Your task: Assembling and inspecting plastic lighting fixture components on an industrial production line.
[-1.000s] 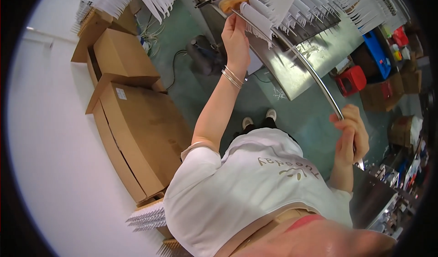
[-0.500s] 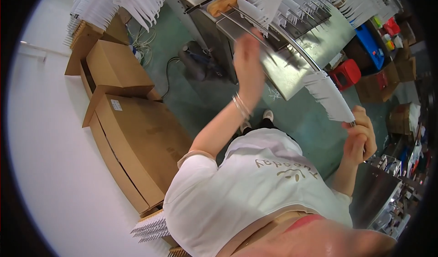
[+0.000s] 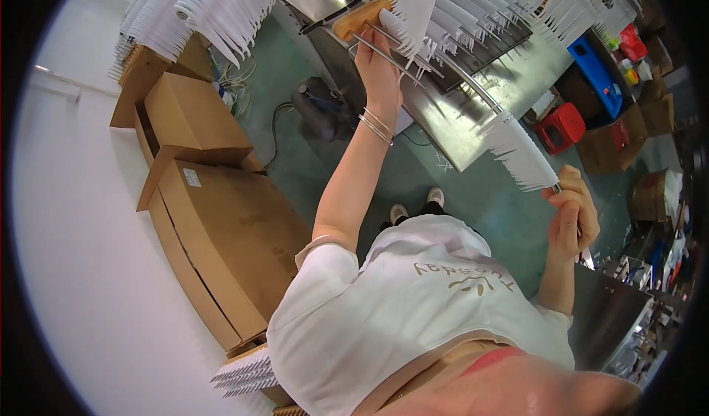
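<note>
My right hand [image 3: 574,213] is closed round the lower end of a long metal rod [image 3: 473,83]. A bunch of white fringed strips [image 3: 523,154] sits threaded on that rod just above my fingers. The rod slants up and left towards the worktable. My left hand [image 3: 378,76], with thin bangles at the wrist, reaches to a wooden bar [image 3: 362,17] with bare metal rods sticking out of it. Its fingers are bent round one short rod [image 3: 402,69] close to the bar; some fingertips are hidden. White fringed pieces [image 3: 413,6] hang beside it.
More white pieces on rods [image 3: 473,9] lie across the metal worktable [image 3: 458,142]. Large cardboard boxes [image 3: 229,231] line the left wall. A red stool [image 3: 561,126] and a blue bin [image 3: 594,76] stand right. A dark grey object [image 3: 317,109] sits on the floor.
My left hand has moved up and left onto the short rod by the wooden bar. My right hand, with the long rod and its white strips, has shifted slightly left.
</note>
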### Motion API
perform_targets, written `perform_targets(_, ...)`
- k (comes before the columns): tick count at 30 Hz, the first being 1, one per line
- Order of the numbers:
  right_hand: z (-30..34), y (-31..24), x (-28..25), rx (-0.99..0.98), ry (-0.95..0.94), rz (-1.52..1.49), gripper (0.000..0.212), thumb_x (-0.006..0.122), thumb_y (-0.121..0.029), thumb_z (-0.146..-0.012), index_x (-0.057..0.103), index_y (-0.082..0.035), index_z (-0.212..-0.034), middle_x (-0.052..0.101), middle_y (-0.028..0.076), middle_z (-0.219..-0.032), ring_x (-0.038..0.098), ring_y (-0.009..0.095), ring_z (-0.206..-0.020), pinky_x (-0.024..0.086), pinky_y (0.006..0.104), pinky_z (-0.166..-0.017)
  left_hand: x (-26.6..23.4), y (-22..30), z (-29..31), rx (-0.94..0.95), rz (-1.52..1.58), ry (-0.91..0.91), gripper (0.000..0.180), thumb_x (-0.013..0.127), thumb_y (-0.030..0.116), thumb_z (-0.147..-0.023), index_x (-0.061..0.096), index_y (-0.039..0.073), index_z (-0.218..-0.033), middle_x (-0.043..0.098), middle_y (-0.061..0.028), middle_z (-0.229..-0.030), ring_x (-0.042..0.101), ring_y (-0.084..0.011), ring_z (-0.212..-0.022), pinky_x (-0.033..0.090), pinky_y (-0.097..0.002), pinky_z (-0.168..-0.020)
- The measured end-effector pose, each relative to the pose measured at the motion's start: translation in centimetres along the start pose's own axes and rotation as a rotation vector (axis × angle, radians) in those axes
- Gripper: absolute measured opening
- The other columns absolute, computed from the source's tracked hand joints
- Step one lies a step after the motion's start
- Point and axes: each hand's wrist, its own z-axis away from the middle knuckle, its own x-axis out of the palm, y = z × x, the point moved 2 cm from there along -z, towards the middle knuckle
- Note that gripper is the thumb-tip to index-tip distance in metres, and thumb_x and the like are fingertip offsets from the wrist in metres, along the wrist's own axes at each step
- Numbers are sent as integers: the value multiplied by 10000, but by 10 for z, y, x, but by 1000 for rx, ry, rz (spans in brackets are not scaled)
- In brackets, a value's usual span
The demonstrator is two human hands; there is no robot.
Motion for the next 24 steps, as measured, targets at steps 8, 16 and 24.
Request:
perform_targets(8,25,3,-19,8,122,1,348,459,-272,-944,566,0,-755,575,117,-703,447,212,-651,334,414,-693,-14,-4,-9,-61,-147,107,200,496,125,-954,553,21,-1114,571,9,-1033,519,-73,-956,422,-234,-817)
perform_targets(16,10,-17,-17,38,84,-59,350,456,-274,-946,562,-14,-737,582,119,-710,449,211,-640,324,404,-674,-12,-5,-11,-21,-66,53,176,492,115,-953,562,26,-1088,577,6,-1030,534,-70,-926,432,-224,-809)
perform_targets(24,-25,-11,14,6,-25,94,208,487,-98,-905,582,44,-786,578,134,-728,468,227,-659,357,403,-696,-7,-9,12,30,-83,-56,171,473,102,-956,543,7,-1080,561,2,-968,508,-52,-858,413,-192,-760)
